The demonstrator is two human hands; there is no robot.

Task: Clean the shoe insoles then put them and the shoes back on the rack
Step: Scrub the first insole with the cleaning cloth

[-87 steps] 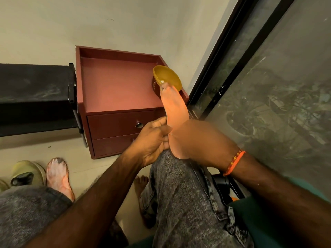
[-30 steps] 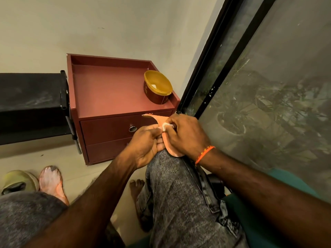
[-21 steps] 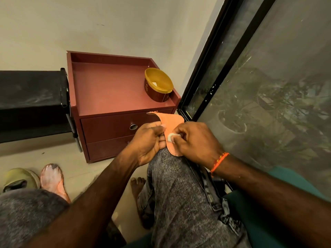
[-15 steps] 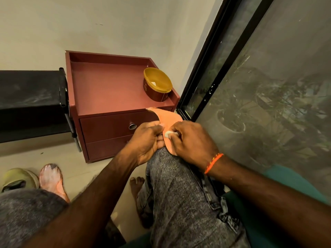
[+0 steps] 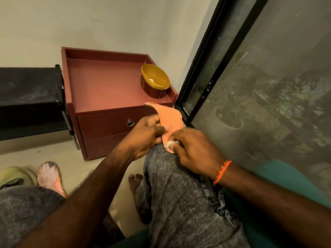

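An orange insole [image 5: 168, 117] lies along my right knee, its toe end bent up toward the red cabinet. My left hand [image 5: 145, 136] pinches the insole's left edge. My right hand [image 5: 193, 149] pinches a small white wad [image 5: 169, 144] and presses it on the insole's near end. A second insole [image 5: 50, 176], whitish and soiled, lies on the floor at lower left beside an olive shoe [image 5: 14, 176].
A red two-drawer cabinet [image 5: 107, 90] stands ahead with a yellow-rimmed tub [image 5: 155, 81] on its right corner. A black rack [image 5: 28, 97] is at left. A black-framed glass door [image 5: 250, 86] fills the right. My bare foot [image 5: 135, 181] rests on the floor.
My right hand has slid the white wad back and forth along the insole and now sits at its near end. The insole's toe end, earlier straight up, is bent forward.
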